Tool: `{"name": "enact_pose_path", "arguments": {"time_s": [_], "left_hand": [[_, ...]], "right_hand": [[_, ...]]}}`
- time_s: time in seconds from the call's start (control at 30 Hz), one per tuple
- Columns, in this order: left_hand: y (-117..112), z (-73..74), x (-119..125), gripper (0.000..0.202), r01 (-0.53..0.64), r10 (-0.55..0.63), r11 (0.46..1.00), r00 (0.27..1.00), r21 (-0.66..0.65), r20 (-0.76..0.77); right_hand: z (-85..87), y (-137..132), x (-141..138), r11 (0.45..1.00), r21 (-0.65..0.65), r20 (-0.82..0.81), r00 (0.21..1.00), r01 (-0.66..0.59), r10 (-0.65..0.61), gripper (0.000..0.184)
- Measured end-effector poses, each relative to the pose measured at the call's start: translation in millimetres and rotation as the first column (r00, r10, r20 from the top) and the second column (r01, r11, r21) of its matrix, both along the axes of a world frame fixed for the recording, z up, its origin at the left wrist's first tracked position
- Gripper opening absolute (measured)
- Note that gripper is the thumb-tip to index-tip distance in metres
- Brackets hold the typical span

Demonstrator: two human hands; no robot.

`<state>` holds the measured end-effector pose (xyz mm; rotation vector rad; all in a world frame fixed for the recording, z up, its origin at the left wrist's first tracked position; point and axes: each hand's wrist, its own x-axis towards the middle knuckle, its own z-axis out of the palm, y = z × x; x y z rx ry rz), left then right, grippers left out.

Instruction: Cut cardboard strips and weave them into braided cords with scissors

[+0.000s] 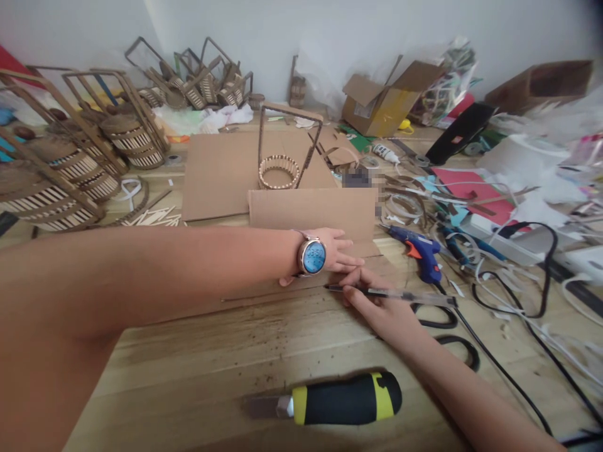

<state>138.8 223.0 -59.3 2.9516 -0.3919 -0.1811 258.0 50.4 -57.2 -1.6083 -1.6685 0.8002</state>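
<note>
Pressing flat, fingers together, the left hand w/ a round blue-faced wristwatch pins a brown corrugated cardboard strip to the pale wooden tabletop. Right hand, at 4 o'clock from the left and touching its fingertips, pinches a slim metal-handled craft knife like a pen; tip sits at the strip's near edge, though blade contact is prob. too small to confirm.

At 6 o'clock from the hands lies a black-and-yellow handled chisel-type tool, untouched. At 3 o'clock: a blue hot-glue gun w/ orange trigger and black scissors just beyond the right wrist. At 12 o'clock, on a larger cardboard sheet, stands a small round stick basket w/ tall cardboard handle. At 10 o'clock, well apart, a cluster of finished slatted baskets. At 1 o'clock, an open cardboard box near the wall.
</note>
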Motion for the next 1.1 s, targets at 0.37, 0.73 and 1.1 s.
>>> {"name": "enact_pose_path", "arguments": {"time_s": [0.37,0.73,1.1], "left_hand": [[-7,9.0,-3,0.13,-0.045,0.052,0.998,0.99,0.053,-0.132],[-10,10.9,-7,0.116,-0.065,0.064,0.998,0.996,-0.024,-0.065],[-17,28.8,-7,0.111,-0.122,0.113,0.991,0.982,-0.054,-0.149]], "right_hand": [[1.6,1,12,0.999,0.03,0.024,0.999,0.038,-0.039,0.019],[9.0,-10,88,0.939,0.084,0.213,0.915,0.333,-0.343,0.021],[19.7,-16,80,0.925,0.155,0.237,0.896,0.347,-0.375,0.023]]}}
